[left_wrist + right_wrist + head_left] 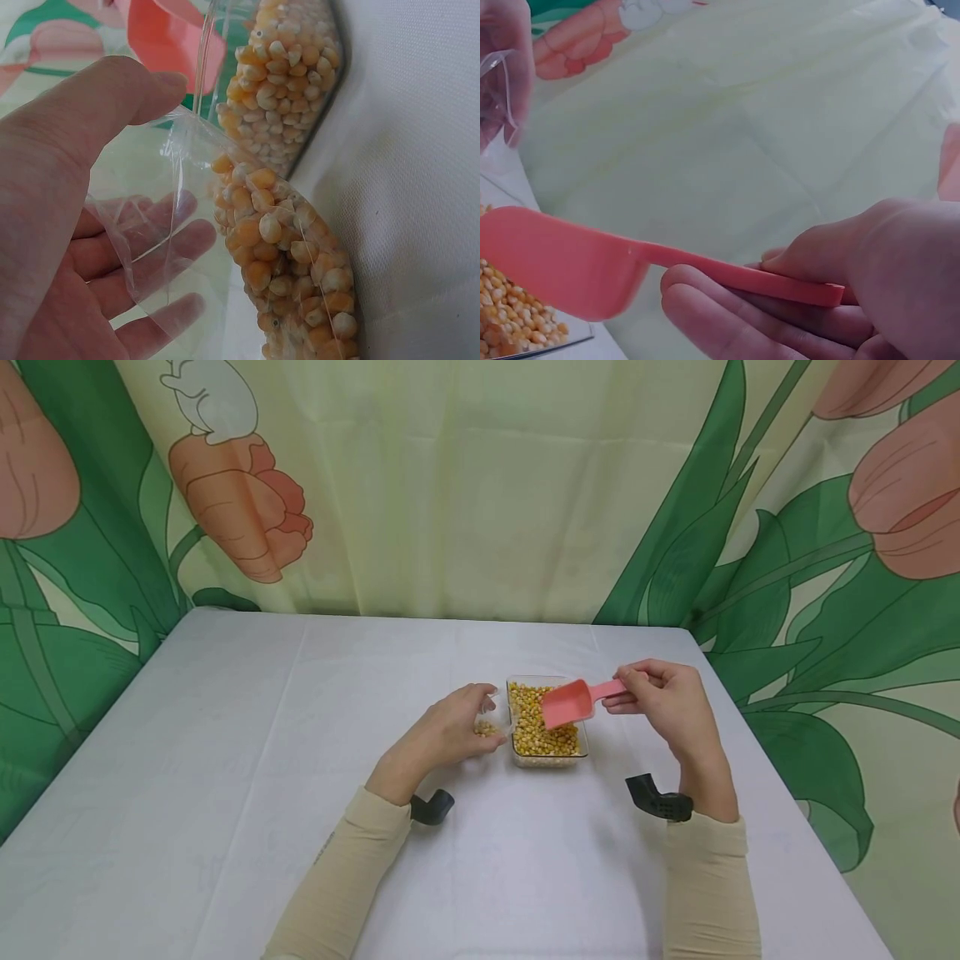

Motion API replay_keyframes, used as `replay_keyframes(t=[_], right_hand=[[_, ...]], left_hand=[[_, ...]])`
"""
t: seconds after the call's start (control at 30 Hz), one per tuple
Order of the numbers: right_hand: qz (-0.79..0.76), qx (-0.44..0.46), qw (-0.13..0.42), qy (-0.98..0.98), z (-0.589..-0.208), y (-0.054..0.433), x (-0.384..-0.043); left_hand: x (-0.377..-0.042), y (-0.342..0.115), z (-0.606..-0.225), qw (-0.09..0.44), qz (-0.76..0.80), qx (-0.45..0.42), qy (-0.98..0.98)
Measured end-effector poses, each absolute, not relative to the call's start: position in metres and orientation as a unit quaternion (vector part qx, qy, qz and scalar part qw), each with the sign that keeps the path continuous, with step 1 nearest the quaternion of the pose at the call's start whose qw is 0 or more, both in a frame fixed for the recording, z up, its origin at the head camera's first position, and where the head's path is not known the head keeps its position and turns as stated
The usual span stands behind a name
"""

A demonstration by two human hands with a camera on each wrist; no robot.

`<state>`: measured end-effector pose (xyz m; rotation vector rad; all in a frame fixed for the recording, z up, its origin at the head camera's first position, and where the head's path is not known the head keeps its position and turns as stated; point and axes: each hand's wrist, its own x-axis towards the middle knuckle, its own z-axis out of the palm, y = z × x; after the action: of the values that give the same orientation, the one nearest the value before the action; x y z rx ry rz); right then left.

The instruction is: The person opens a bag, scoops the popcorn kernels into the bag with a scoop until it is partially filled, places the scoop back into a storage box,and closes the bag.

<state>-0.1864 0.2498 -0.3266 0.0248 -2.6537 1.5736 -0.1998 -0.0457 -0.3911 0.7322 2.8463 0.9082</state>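
Observation:
My right hand (663, 697) pinches the handle of a pink scoop (567, 703) between thumb and fingers. The scoop's bowl hangs tilted over a clear rectangular container (551, 762) filled with yellow corn kernels (534, 727); no kernels show in the bowl. Just left of the container stands a clear plastic bag (176, 161) with corn kernels (281, 255) in its lower part. My left hand (450, 727) curves round the bag's upper part, thumb at the rim and fingers spread on the other side, seen through the film. In the head view this hand hides most of the bag.
A white cloth covers the table (225, 793). Behind it hangs a curtain (465, 485) printed with tulips, leaves and a carrot. Each wrist carries a black camera mount (660, 799).

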Motion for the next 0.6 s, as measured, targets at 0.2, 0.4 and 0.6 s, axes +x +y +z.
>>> replay_keyframes(t=[0.2, 0.4, 0.6], right_hand=[[0.485, 0.006, 0.025, -0.874, -0.3238, 0.2506, -0.1838], [0.46, 0.001, 0.018, -0.888, -0.3198, 0.2504, -0.1802], [0.445, 0.005, 0.021, -0.895, -0.3171, 0.2494, -0.1781]], left_hand=[[-0.2002, -0.0457, -0.3914, 0.03, 0.291, 0.241, 0.925], [-0.1999, -0.046, -0.3916, 0.026, 0.287, 0.244, 0.926], [-0.1997, -0.0459, -0.3915, 0.028, 0.284, 0.243, 0.927]])
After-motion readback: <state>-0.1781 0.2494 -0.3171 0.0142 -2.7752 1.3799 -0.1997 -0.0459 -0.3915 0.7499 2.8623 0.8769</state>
